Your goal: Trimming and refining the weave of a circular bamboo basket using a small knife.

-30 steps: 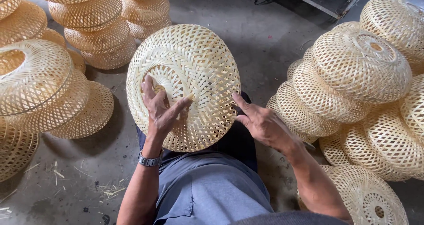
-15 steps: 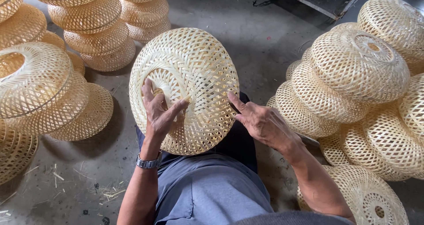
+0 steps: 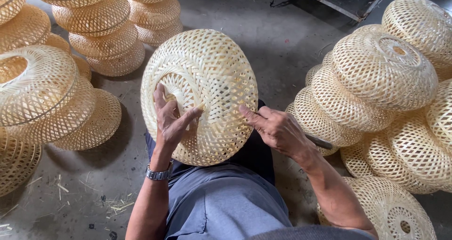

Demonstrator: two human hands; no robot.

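Resting between both hands, woven bamboo basket [image 3: 200, 94]: left hand [image 3: 170, 120] splayed flat, right hand [image 3: 278, 129] fingertips pressing its edge.

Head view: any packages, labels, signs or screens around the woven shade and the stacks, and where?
None in view: no package, label, sign or screen.
Woven shade: on the lap, round, pale, both hands on it.
Stacks of shades: on the floor at either side, same pale weave, no tags.
Wristwatch: left wrist, silver band, face hidden.
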